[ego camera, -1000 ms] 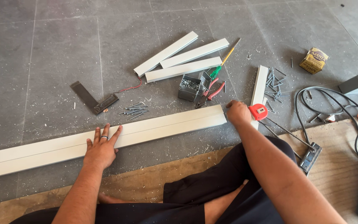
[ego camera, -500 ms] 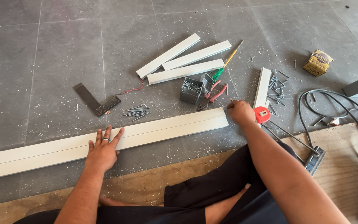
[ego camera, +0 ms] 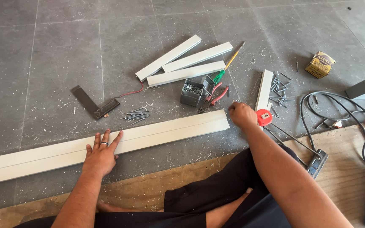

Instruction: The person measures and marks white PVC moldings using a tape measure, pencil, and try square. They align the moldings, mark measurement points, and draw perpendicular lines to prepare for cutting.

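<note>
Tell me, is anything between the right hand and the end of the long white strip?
Nothing visible: only bare grey floor lies between the right hand and the end of the long white strip. The pliers lie farther back, beside the box of nails.

Grey tiled floor [ego camera: 55, 50] (dusted with pale shavings) under bright light, a wooden board [ego camera: 343, 169] nearest.

Both forearms bare, no sleeves in view. Left hand [ego camera: 102, 154]: dark band ring on one finger. Right hand [ego camera: 241, 115]: no ring visible. Legs in black trousers; bare foot showing at 6 o'clock.
</note>
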